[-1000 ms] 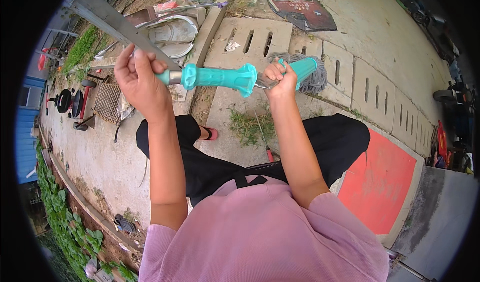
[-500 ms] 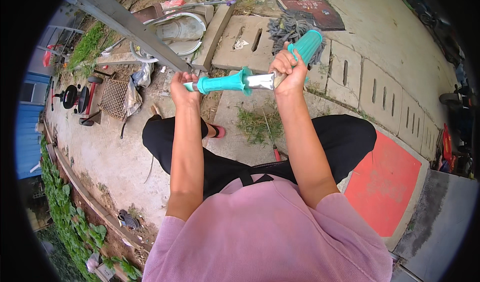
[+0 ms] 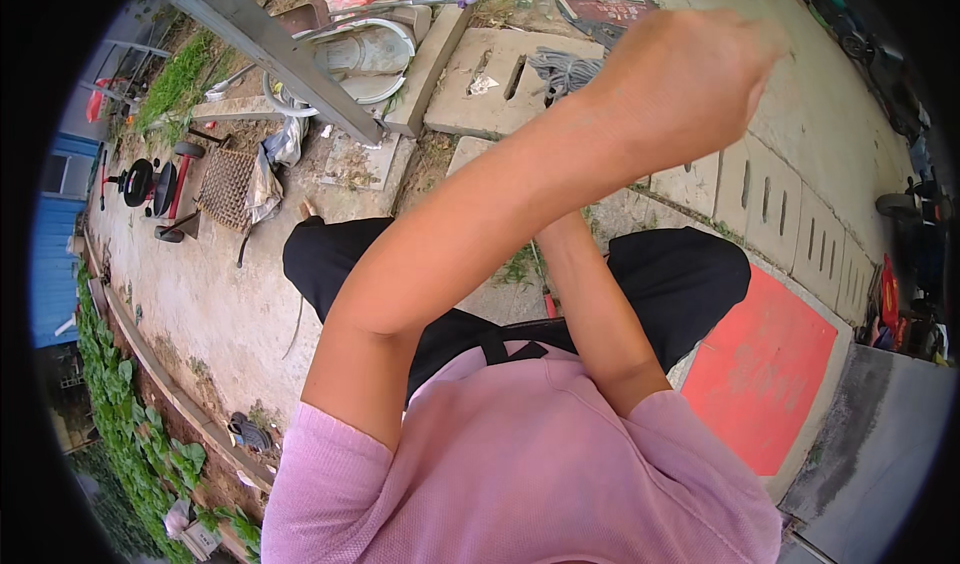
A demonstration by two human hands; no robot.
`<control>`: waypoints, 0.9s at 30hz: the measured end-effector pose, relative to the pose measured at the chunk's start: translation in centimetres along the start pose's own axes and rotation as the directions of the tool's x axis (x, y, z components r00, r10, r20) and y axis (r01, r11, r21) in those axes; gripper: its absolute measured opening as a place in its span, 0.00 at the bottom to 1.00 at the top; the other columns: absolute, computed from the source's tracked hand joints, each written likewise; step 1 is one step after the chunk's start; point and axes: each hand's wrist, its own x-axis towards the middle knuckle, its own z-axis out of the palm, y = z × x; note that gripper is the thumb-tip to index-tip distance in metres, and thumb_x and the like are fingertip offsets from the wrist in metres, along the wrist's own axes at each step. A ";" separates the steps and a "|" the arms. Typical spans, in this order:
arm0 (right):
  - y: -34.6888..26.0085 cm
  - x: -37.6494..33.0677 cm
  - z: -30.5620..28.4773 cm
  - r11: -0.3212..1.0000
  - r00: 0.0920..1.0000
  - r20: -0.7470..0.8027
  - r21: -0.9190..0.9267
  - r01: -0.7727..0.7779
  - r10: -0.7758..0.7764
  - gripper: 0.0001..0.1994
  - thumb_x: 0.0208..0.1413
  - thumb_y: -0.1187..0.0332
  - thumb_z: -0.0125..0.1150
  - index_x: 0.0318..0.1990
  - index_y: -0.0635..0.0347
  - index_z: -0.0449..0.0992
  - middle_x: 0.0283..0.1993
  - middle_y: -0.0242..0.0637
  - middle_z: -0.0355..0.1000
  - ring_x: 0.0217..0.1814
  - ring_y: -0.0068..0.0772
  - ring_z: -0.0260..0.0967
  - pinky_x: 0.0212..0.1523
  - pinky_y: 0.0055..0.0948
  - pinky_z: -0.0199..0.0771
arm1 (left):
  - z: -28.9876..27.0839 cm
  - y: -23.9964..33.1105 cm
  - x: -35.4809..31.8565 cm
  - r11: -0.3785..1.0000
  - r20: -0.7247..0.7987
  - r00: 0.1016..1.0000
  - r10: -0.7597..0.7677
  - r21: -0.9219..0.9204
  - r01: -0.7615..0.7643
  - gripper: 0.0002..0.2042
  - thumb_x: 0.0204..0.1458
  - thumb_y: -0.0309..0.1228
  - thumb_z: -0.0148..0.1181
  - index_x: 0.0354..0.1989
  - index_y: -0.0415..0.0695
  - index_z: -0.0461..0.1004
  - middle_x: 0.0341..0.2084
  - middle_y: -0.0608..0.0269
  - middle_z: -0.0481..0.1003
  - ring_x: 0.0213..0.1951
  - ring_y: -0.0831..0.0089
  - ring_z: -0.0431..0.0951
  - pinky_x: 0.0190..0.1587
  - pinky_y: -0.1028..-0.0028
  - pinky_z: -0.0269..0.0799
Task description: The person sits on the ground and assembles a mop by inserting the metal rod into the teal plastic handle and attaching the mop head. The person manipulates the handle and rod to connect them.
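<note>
My left arm reaches across to the upper right, and my left hand (image 3: 690, 84) is raised there with its back showing. Its fingers curl away and blur at the far edge; whatever they hold is hidden. Beneath that arm passes my right forearm (image 3: 600, 309), and my right hand is hidden behind the left forearm. Grey mop strands (image 3: 565, 70) show just past the left forearm, on a concrete slab. No part of the mop's turquoise and metal handle shows now. Between my knees lies a slim tool with a red handle (image 3: 550, 306).
A metal post (image 3: 265, 49) slants at the upper left, beside a white basin-like thing (image 3: 370, 59). A red-framed wheeled thing (image 3: 165, 194) and a woven brown piece (image 3: 225, 192) lie at left. Slotted slabs (image 3: 765, 189) and a red mat (image 3: 770, 374) are at right.
My left hand has swung from the turquoise tube at left across to the upper right. It now covers my right hand and the mop handle, and most of the mop head is hidden.
</note>
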 end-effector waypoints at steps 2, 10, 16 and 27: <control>-2.6 1.6 -1.2 0.996 0.976 -0.217 0.078 0.038 -0.020 0.11 0.56 0.62 0.40 0.38 0.60 0.63 0.19 0.26 0.58 0.18 0.22 0.55 0.21 0.25 0.61 | -5.5 -2.4 -0.5 0.986 -0.134 0.986 -0.100 0.117 0.116 0.05 0.42 0.25 0.55 0.19 0.39 0.68 0.12 0.61 0.68 0.12 0.76 0.66 0.16 0.77 0.62; -4.8 2.6 0.0 0.761 0.989 -0.132 0.647 0.039 0.061 0.08 0.54 0.69 0.40 0.35 0.66 0.61 0.13 0.22 0.52 0.09 0.17 0.45 0.12 0.19 0.48 | -9.3 -7.5 -26.0 0.233 -0.331 -0.095 -0.939 -0.812 0.534 0.09 0.54 0.31 0.44 0.39 0.38 0.61 0.26 0.60 0.68 0.25 0.73 0.68 0.27 0.72 0.70; -1.4 -0.4 1.5 0.742 0.946 0.149 0.590 -0.317 0.287 0.09 0.52 0.71 0.46 0.37 0.68 0.64 0.13 0.22 0.51 0.09 0.14 0.44 0.12 0.17 0.45 | -3.5 -11.8 -34.4 -0.407 0.342 -0.456 -0.821 -0.912 0.049 0.15 0.53 0.39 0.42 0.30 0.37 0.63 0.20 0.58 0.69 0.27 0.62 0.70 0.35 0.63 0.69; -0.4 3.3 1.2 0.991 0.961 -0.271 0.130 -0.015 0.050 0.09 0.59 0.60 0.38 0.42 0.51 0.59 0.14 0.24 0.47 0.11 0.17 0.40 0.13 0.20 0.43 | -15.6 -3.6 -9.4 0.740 -0.505 0.578 -0.641 -0.605 0.293 0.06 0.53 0.32 0.48 0.33 0.42 0.64 0.16 0.67 0.65 0.15 0.80 0.61 0.19 0.80 0.61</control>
